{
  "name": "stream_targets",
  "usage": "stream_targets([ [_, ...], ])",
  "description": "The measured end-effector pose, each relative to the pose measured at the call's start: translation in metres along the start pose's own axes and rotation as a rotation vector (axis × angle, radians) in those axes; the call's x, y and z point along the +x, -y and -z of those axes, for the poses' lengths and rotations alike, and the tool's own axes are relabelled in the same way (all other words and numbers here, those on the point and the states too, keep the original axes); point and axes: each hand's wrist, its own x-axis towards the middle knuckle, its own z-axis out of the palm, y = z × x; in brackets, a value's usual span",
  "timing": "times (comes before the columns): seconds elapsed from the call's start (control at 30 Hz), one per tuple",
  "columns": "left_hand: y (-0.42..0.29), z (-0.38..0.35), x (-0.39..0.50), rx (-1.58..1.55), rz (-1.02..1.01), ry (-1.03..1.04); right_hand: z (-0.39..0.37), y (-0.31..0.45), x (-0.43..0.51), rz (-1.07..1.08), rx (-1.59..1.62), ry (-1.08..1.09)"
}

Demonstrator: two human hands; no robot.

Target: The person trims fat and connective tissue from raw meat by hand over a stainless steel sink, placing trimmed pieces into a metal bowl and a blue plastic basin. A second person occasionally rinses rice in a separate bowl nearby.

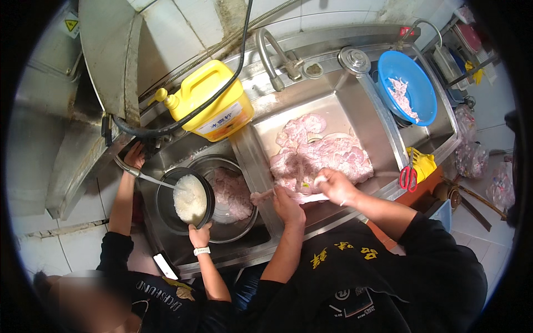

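Both my hands hold a long strip of pale raw meat [308, 197] over the front edge of the middle sink basin. My left hand [289, 206] grips it near its left part, and one end hangs past my fingers over the divider. My right hand [338, 186] pinches whitish tissue at the right end of the strip. Just behind my hands, a large heap of pale pink raw meat [337, 156] lies in the basin. A blue plastic bowl [429, 89] at the upper right holds small pinkish-white scraps [402, 98].
A co-worker's hand [200, 236] holds a dark pot [166, 208] of rice under running water at left, above a metal bowl [216, 163] with meat. Around the basin are a faucet [270, 62], a yellow jug [212, 91], a metal lid [354, 60], red-handled scissors [408, 179] and yellow gloves [425, 164].
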Motion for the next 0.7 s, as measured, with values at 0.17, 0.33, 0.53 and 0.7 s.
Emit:
stream_targets([
  [0.17, 0.002, -0.008, 0.000, 0.031, -0.090, -0.065, -0.013, 0.013, -0.012, 0.179, -0.839, 0.212],
  [0.33, 0.001, -0.006, 0.010, -0.182, 0.061, -0.062, -0.008, 0.014, -0.009, 0.320, -1.034, 0.301],
  [0.53, 0.001, -0.002, 0.018, -0.182, 0.186, -0.194, 0.014, 0.000, -0.014, 0.319, -1.141, 0.380],
  [0.7, -0.005, 0.011, 0.031, -0.208, 0.279, -0.165, 0.048, -0.022, -0.018, 0.191, -1.072, 0.330],
])
